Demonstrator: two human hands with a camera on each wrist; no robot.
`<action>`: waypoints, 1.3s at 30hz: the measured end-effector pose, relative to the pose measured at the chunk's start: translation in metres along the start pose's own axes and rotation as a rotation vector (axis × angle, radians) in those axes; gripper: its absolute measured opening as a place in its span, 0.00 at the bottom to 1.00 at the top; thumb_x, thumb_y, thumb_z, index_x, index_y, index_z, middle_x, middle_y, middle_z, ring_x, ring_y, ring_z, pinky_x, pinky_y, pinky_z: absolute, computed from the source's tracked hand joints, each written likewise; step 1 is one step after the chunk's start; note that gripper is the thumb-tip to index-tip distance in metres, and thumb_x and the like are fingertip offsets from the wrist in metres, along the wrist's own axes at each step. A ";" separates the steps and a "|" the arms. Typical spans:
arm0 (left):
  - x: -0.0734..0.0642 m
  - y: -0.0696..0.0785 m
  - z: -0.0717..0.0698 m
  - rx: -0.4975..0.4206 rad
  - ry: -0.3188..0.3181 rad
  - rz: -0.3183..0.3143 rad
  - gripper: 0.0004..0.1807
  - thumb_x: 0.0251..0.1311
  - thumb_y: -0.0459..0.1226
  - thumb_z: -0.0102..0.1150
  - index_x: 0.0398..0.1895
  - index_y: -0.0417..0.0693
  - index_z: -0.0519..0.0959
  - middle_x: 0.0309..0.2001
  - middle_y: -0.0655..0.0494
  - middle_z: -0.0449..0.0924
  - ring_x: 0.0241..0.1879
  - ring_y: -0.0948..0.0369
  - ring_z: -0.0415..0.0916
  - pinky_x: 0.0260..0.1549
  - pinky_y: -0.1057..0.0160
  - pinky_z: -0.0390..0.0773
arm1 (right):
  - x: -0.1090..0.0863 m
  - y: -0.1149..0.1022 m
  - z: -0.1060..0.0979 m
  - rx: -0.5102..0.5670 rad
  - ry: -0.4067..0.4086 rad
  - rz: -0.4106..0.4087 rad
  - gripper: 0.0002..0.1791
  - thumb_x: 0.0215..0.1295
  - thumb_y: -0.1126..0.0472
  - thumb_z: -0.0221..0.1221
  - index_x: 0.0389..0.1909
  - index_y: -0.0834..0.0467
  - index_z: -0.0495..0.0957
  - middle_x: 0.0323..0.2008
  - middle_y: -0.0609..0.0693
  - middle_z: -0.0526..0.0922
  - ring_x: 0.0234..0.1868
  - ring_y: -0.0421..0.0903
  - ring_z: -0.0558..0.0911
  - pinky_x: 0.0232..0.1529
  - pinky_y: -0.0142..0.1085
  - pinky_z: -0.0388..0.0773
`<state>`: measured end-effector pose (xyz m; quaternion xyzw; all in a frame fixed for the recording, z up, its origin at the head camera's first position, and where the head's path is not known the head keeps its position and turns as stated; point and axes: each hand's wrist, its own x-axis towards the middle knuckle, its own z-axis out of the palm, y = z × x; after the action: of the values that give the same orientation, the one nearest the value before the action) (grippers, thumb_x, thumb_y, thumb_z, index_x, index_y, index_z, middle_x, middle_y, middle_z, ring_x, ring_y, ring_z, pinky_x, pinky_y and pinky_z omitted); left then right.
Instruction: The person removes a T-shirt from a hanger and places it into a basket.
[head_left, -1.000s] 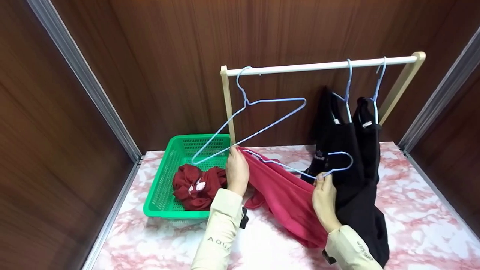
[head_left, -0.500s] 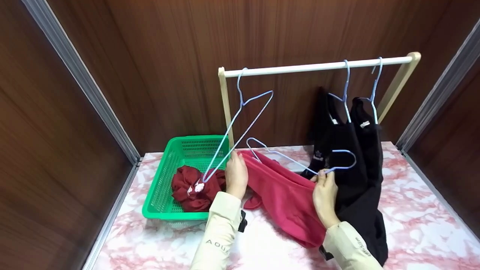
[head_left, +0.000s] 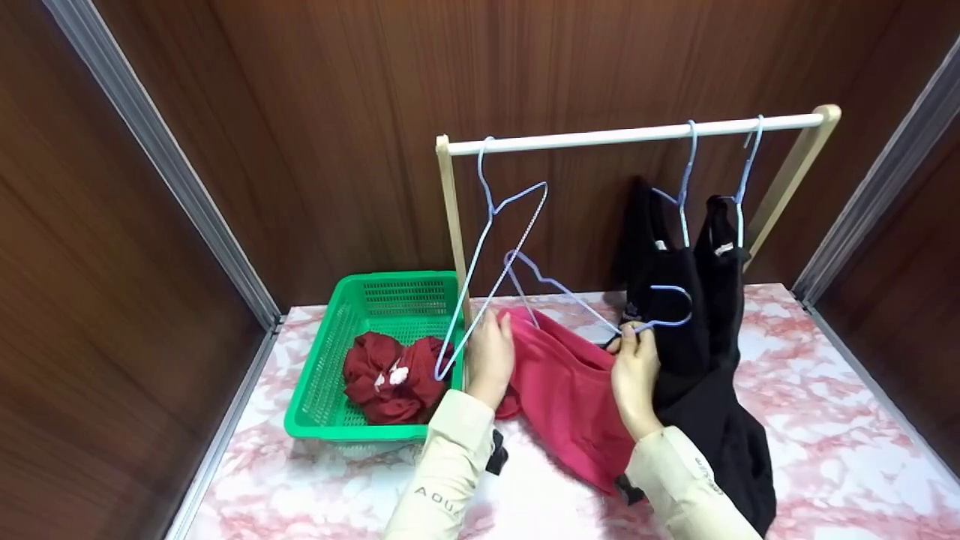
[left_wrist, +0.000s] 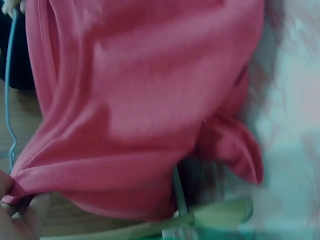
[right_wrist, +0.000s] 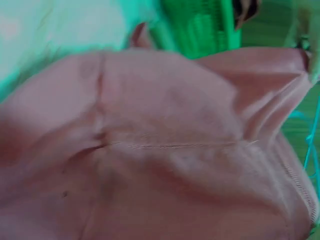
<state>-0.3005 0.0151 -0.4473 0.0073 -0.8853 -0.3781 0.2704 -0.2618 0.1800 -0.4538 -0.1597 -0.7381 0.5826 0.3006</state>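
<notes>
In the head view, my left hand (head_left: 491, 360) pinches the upper edge of a red top (head_left: 562, 382). The left wrist view shows thumb and fingers on that edge of the red fabric (left_wrist: 150, 100). My right hand (head_left: 636, 375) grips a light blue wire hanger (head_left: 550, 280) just below its hook, which points right. One shoulder end of this hanger stands above the red top, while its lower wire goes down behind the garment's edge. Stitched seams of the red cloth (right_wrist: 170, 145) fill most of the right wrist view. The garment's lower part hangs between both forearms.
A bare blue hanger (head_left: 480, 240) dangles from the left of the rack bar (head_left: 585, 139), in front of my left hand. Two black garments (head_left: 679, 337) hang at the right. A green basket (head_left: 360, 432) at left holds dark red cloth (head_left: 394, 382).
The held hanger's left end has come up out of the red top's opening. My left hand has shifted right, my right hand slightly up and left. The bare hanger has swung round.
</notes>
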 end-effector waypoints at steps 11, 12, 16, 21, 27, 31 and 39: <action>-0.022 0.021 0.004 -0.277 -0.215 -0.108 0.10 0.65 0.38 0.53 0.37 0.39 0.78 0.30 0.44 0.84 0.30 0.53 0.80 0.32 0.59 0.77 | 0.002 -0.013 0.010 0.133 -0.097 0.044 0.12 0.73 0.68 0.42 0.48 0.72 0.70 0.18 0.42 0.71 0.23 0.30 0.71 0.32 0.23 0.65; -0.023 0.022 0.005 -0.323 -0.244 -0.123 0.10 0.65 0.38 0.53 0.38 0.39 0.78 0.29 0.46 0.83 0.28 0.56 0.78 0.30 0.62 0.77 | 0.002 -0.015 0.010 0.126 -0.111 0.040 0.13 0.72 0.68 0.43 0.47 0.72 0.70 0.18 0.43 0.72 0.24 0.31 0.71 0.31 0.23 0.65; -0.033 0.023 0.007 -0.420 -0.332 -0.128 0.09 0.64 0.38 0.53 0.38 0.40 0.78 0.27 0.49 0.82 0.25 0.65 0.71 0.28 0.69 0.72 | 0.002 -0.019 0.014 0.082 -0.139 0.026 0.12 0.72 0.67 0.45 0.45 0.73 0.73 0.19 0.42 0.73 0.24 0.29 0.72 0.32 0.23 0.65; -0.047 0.023 0.009 -0.471 -0.375 -0.043 0.08 0.61 0.35 0.52 0.39 0.41 0.77 0.32 0.47 0.85 0.31 0.64 0.76 0.34 0.70 0.74 | 0.001 -0.027 0.024 0.274 -0.108 0.056 0.11 0.72 0.69 0.44 0.41 0.73 0.71 0.19 0.42 0.72 0.24 0.31 0.73 0.34 0.22 0.68; -0.052 0.021 0.011 -0.652 -0.499 -0.048 0.17 0.55 0.30 0.45 0.47 0.37 0.77 0.44 0.41 0.84 0.46 0.57 0.80 0.41 0.70 0.75 | 0.000 -0.034 0.030 0.374 -0.111 0.060 0.11 0.74 0.66 0.42 0.37 0.67 0.72 0.21 0.44 0.70 0.26 0.33 0.72 0.36 0.23 0.67; -0.051 0.015 0.013 -0.715 -0.551 -0.032 0.18 0.56 0.26 0.45 0.49 0.33 0.77 0.47 0.37 0.82 0.50 0.50 0.79 0.43 0.69 0.77 | 0.000 -0.035 0.030 0.350 -0.148 0.045 0.12 0.75 0.65 0.40 0.35 0.66 0.70 0.23 0.45 0.69 0.26 0.34 0.73 0.37 0.23 0.67; -0.056 -0.001 0.026 -0.449 -0.289 0.005 0.15 0.43 0.29 0.66 0.37 0.43 0.78 0.41 0.45 0.77 0.47 0.53 0.74 0.50 0.63 0.72 | -0.006 -0.039 0.032 0.382 -0.206 0.070 0.13 0.75 0.63 0.39 0.36 0.64 0.71 0.22 0.45 0.71 0.27 0.35 0.74 0.36 0.24 0.69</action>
<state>-0.2659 0.0443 -0.4891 -0.1092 -0.8087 -0.5616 0.1368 -0.2727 0.1419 -0.4229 -0.0650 -0.6350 0.7353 0.2277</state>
